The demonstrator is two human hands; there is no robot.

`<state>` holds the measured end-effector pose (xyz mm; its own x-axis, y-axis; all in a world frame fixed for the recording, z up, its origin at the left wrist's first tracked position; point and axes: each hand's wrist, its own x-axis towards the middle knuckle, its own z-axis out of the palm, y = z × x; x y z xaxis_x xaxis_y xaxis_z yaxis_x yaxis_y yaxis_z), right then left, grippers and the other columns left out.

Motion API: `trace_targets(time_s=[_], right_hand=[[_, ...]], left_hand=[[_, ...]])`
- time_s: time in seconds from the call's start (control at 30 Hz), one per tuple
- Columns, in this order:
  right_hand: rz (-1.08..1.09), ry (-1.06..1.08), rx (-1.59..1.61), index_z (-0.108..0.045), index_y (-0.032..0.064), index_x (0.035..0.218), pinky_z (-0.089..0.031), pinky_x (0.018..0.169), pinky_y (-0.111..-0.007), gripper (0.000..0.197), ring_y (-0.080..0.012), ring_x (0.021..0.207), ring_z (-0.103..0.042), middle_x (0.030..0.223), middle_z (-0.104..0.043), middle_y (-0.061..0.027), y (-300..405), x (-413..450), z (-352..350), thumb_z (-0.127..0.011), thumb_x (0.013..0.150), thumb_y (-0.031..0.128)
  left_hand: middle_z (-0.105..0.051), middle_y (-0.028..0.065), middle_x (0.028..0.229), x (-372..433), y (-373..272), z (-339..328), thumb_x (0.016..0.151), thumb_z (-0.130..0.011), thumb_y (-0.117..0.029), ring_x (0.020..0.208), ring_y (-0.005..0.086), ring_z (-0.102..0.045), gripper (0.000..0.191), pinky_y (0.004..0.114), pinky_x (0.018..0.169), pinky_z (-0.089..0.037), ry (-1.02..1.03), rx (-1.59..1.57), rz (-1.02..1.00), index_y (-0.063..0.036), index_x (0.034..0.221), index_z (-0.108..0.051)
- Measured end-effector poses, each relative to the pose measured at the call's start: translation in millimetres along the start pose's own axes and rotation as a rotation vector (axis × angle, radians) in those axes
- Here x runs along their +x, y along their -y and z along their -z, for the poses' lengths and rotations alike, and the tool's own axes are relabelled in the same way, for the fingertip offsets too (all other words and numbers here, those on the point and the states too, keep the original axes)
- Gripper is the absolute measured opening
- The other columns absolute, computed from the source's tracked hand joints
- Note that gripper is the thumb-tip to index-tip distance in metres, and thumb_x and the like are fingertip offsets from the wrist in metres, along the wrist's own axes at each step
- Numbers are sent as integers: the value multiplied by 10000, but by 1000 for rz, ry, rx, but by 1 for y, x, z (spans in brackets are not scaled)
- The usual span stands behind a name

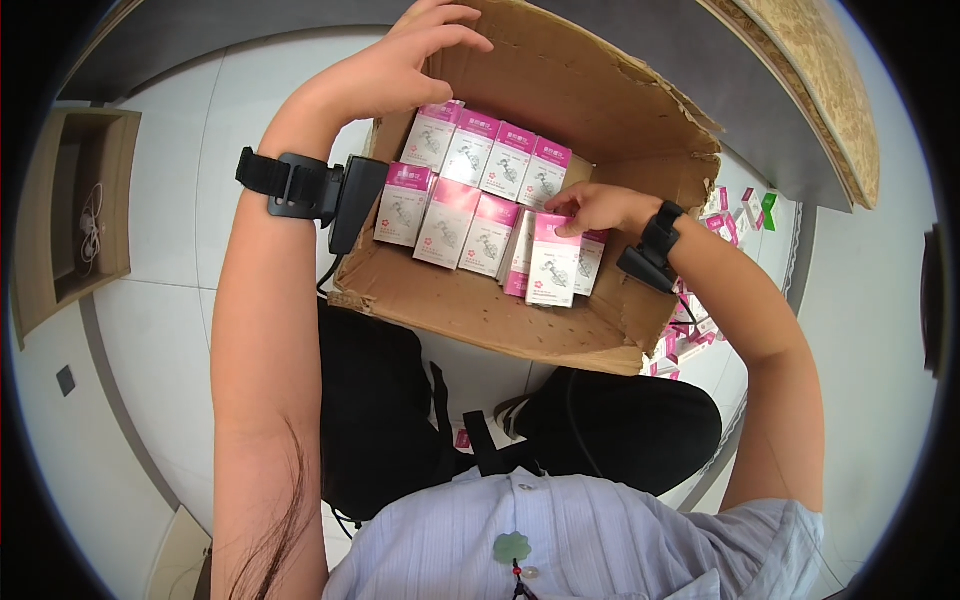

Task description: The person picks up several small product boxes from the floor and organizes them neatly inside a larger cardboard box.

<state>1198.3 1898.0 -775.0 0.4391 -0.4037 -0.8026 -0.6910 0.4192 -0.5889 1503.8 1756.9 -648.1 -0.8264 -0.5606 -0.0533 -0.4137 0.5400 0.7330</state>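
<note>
An open cardboard carton [487, 332] tilts towards me above my knees. Inside, small pink-and-white printed boxes [471, 154] stand in two rows. My right hand [592, 208] reaches in from the right and grips the top of one pink-and-white box [553, 262] at the right end of the front row, in front of its neighbours. My left hand [435, 56] is at the carton's upper left edge, fingers spread over the rim, holding nothing that shows; whether its fingertips touch the cardboard is unclear.
More pink-and-white boxes [697, 315] lie in a loose heap on the tiled floor right of the carton, with a green box [769, 211] beyond. A wooden cabinet with an open compartment [120, 195] stands at the left. A patterned cushioned edge [825, 90] runs along the upper right.
</note>
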Motion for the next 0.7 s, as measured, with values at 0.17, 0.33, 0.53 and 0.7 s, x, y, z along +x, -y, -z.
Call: trace_targets(time_s=[0.17, 0.33, 0.53, 0.7], right_hand=[[-10, 44, 102, -588, -27, 1202, -472, 845, -279, 375, -127, 938, -579, 1034, -662, -50, 6, -1, 3, -675, 845, 49], [236, 22, -134, -571, -26, 1217, -485, 838, -318, 430, -201, 924, -621, 1032, -684, -136, 14, 3, 2, -689, 818, 83], [61, -21, -562, -621, -38, 1107, -410, 980, -409, 496, -400, 1148, -480, 1180, -519, -277, 21, 13, -17, -659, 727, 279], [159, -129, -695, -510, -78, 1220, -406, 961, -422, 613, -386, 1151, -484, 1164, -531, -273, 27, -7, -32, -693, 754, 275]], left_hand=[[-229, 175, 1525, -1, 1, -1, 800, -614, -14, 1456, 339, -63, 519, 424, 1171, -178, 3, -17, 19, -95, 1296, -486], [-223, 176, 1526, 0, 2, -1, 796, -610, -14, 1456, 339, -63, 517, 422, 1170, -182, 7, -34, 4, -94, 1292, -489], [-222, 177, 1527, -2, 5, -2, 790, -613, -20, 1457, 339, -59, 520, 425, 1169, -181, -2, -26, -4, -91, 1290, -489], [-240, 175, 1523, -3, -5, 1, 790, -616, -24, 1458, 340, -52, 520, 428, 1171, -175, 18, -21, 17, -90, 1289, -489]])
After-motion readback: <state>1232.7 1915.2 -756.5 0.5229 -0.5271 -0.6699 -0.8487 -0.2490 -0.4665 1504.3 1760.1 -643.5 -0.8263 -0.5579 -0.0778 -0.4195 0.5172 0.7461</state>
